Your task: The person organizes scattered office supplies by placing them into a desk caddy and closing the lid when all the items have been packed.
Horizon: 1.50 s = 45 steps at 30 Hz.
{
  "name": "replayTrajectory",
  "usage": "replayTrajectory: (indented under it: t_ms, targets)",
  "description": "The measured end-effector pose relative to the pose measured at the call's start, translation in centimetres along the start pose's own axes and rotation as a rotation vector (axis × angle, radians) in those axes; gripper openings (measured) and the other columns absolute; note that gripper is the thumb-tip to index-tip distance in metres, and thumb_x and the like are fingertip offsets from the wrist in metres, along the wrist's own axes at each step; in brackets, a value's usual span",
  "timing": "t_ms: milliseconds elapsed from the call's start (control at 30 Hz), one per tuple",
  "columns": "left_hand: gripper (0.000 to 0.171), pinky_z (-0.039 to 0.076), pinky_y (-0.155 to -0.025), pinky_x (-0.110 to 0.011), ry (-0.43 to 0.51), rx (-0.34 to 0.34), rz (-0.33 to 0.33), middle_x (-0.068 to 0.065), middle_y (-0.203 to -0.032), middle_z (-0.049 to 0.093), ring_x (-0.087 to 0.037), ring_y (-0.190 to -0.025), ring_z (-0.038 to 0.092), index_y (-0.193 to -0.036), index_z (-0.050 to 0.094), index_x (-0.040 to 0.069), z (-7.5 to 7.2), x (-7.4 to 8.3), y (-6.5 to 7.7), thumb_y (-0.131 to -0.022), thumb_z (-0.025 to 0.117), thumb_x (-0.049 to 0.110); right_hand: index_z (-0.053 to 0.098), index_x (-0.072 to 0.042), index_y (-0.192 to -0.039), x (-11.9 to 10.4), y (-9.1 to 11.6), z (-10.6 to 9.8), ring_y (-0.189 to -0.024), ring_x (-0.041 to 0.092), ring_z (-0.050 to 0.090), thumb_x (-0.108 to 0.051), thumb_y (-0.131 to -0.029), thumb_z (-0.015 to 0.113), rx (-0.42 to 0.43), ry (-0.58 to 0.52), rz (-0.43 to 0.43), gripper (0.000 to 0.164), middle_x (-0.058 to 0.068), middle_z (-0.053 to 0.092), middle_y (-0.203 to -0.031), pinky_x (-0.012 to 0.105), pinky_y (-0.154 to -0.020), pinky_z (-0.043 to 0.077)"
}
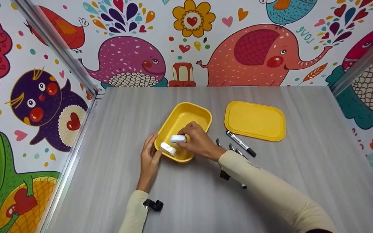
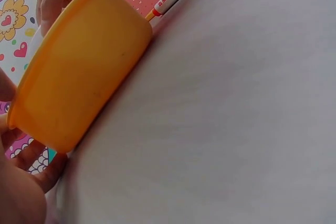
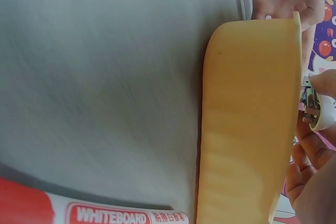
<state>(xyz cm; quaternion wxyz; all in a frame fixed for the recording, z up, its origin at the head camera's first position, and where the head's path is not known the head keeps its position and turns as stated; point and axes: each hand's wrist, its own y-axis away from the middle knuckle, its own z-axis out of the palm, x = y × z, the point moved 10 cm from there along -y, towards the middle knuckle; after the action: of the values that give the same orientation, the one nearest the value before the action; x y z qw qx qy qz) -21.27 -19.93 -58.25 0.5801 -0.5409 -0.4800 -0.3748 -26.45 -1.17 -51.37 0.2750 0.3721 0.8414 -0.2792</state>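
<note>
A yellow plastic box (image 1: 185,118), open at the top, rests on the table. My left hand (image 1: 150,158) grips its near left corner, with the thumb by the rim and the fingers around the outside wall. Over the box's inside, my right hand (image 1: 197,140) pinches a small white rounded object (image 1: 177,138) between thumb and fingers. Seen from the right wrist, that object carries a metal mechanism (image 3: 311,103) at one end; I cannot tell its exact kind. Another small white block-like object (image 1: 168,149) lies inside the box, near the left hand.
A yellow lid (image 1: 254,120) lies flat to the right of the box. Near it is a whiteboard marker (image 1: 241,143) with a black end. Several more markers lie partly hidden under the right forearm; the right wrist view shows a red-and-white marker (image 3: 110,213) beside the box.
</note>
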Motion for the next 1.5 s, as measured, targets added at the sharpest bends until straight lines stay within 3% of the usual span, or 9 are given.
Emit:
replayTrajectory:
  t_ms: [900,1500]
  targets:
    - [0.064,0.044,-0.120,-0.025,0.005,0.009,-0.020,-0.014,-0.163,0.051,-0.031,-0.152,0.050,-0.159,0.056,0.000,-0.2,-0.3,0.1,-0.097,0.059,-0.016,0.084,-0.004,-0.111,0.8,-1.6,0.8,-0.104,0.026,0.059,-0.023,-0.094,0.086,-0.041,0.141,0.093,0.025,0.006,0.081,-0.103,0.040,-0.092,0.050]
    - [0.063,0.044,-0.118,-0.022,-0.007,0.004,0.000,-0.014,-0.162,0.051,-0.033,-0.152,0.050,-0.159,0.056,-0.001,0.1,0.0,0.0,-0.097,0.059,-0.014,0.084,-0.003,-0.103,0.8,-2.2,2.0,-0.095,0.029,0.062,-0.025,-0.092,0.087,-0.037,0.171,0.076,0.025,0.007,0.080,-0.093,0.047,-0.089,0.051]
